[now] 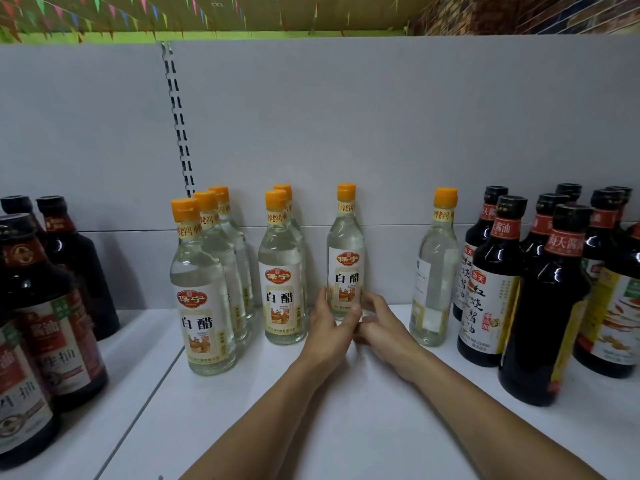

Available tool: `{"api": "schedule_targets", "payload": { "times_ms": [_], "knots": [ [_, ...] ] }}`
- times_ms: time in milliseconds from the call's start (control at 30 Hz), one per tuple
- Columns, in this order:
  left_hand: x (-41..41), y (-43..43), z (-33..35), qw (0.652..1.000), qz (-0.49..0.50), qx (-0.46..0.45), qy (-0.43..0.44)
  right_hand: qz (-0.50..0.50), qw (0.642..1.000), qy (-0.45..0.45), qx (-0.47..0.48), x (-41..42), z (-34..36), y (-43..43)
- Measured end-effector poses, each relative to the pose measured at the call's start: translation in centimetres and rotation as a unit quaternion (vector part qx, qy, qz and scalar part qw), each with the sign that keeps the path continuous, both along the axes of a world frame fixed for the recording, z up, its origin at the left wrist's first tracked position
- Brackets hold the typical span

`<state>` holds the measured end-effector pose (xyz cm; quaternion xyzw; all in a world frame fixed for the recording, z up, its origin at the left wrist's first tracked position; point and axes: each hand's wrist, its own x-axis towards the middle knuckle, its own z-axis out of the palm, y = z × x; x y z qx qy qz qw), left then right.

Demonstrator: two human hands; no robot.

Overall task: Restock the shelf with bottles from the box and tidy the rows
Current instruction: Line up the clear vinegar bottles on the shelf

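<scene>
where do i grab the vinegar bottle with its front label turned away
Wrap the turned vinegar bottle round its straight lower body, from the front-left: it stands upright, dark soy bottles crowd its right, and its left side is free.

You read 保宁 and 白醋 on each white vinegar bottle, 红烧酱油 on the right soy sauce bottle, and 生抽 on the left dark bottle.

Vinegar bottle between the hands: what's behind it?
Only the grey back panel shows behind the held vinegar bottle; no second cap. The left hand and right hand cover its base, hiding anything low.
</scene>
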<state>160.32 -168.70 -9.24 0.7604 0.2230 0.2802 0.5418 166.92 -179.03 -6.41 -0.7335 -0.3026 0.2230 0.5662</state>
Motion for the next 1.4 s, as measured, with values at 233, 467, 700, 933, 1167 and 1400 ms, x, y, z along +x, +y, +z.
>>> {"api": "schedule_targets", "payload": {
  "times_ms": [233,467,700,933,1167,1400],
  "knots": [
    [-1.0,-1.3,0.6,0.999,-0.009,0.038,0.011,-0.02,0.993,-0.072,-0.09,-1.9,0.0,-1.9],
    [-0.7,-4.8,1.0,0.985,-0.046,0.164,0.036,-0.119,0.978,-0.105,-0.131,-1.8,0.4,-6.5],
    [3.2,-8.7,2.7,0.991,-0.083,0.103,0.011,-0.151,0.964,-0.141,-0.168,-1.1,0.3,-10.0],
    [5.8,-10.1,3.0,0.995,-0.092,0.03,0.009,-0.106,0.968,-0.147,-0.176,-0.4,0.4,-11.9],
    [5.7,-9.2,3.0,0.995,-0.05,0.077,0.036,-0.087,0.974,-0.161,-0.135,1.1,-0.7,-11.3],
    [4.2,-7.6,2.3,0.993,-0.075,0.09,0.024,-0.096,0.975,-0.154,-0.128,0.9,-0.4,-10.6]
  ]
}}
